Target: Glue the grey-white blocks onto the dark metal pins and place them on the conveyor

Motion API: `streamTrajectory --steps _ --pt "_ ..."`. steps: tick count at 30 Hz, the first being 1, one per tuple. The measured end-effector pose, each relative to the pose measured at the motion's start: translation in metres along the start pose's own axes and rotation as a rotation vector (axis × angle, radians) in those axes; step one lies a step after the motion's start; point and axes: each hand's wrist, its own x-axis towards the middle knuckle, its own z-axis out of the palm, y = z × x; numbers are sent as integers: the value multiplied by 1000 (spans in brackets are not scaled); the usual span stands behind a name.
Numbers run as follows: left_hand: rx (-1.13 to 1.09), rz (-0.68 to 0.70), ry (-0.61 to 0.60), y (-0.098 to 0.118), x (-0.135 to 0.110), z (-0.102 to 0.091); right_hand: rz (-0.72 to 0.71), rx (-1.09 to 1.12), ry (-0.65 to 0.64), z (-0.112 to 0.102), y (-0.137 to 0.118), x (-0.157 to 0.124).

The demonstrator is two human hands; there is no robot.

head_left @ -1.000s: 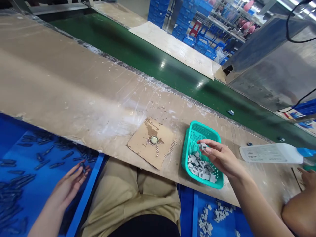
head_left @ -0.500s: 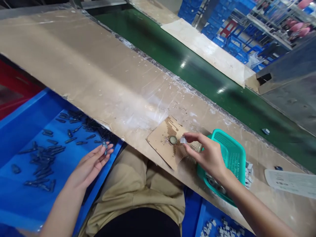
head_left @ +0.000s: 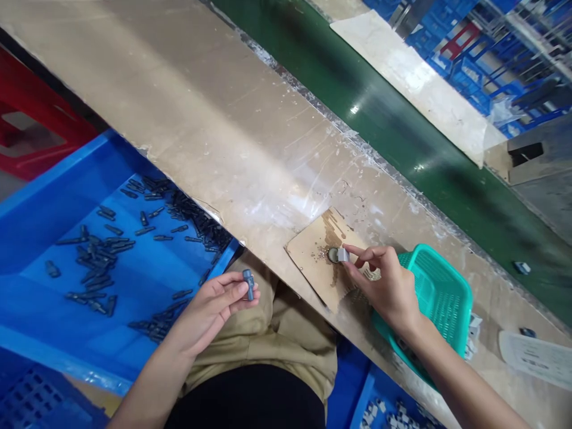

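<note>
My left hand (head_left: 223,304) pinches a small dark blue-grey plastic part (head_left: 248,284) upright between thumb and fingers, above my lap. A small pale grey block (head_left: 343,255) is pinched in the fingertips of my right hand (head_left: 388,280). That block is at the edge of a small round cap of liquid (head_left: 333,255); I cannot tell whether it dips in. Under the cap lies a wet-stained cardboard piece (head_left: 308,253). Many similar dark parts (head_left: 96,262) lie in the blue bin (head_left: 31,310) on the left.
A green basket (head_left: 467,298) stands right of the cardboard, partly behind my right forearm. Beyond the table edge runs a green conveyor belt (head_left: 379,125), with a small part (head_left: 521,267) on it. A lower blue bin holds pale blocks (head_left: 373,411). A red stool (head_left: 44,119) is at left.
My left hand has moved right and away from the blue bin with the dark part. My right hand has brought the pale block up against the cap. The camera view has shifted.
</note>
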Motion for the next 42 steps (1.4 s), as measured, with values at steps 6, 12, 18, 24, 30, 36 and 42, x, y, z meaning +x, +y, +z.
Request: streamTrajectory --steps 6,12,18,24,30,36,42 --pt "-4 -52 -140 -9 2 17 15 -13 -25 0 -1 0" --pt "-39 -137 -186 -16 2 31 29 14 -53 -1 -1 0" --pt "-103 -163 -258 -23 3 37 -8 33 -53 -2 -3 1" --pt "-194 -220 -295 -24 6 49 -48 135 73 -4 2 1" --pt "-293 -241 -369 -23 15 73 -76 660 99 -25 -25 -9" --pt "-298 -284 -402 -21 16 88 32 804 16 -40 -52 -23" --pt "-278 -335 -455 -19 12 93 29 754 9 -38 -50 -30"
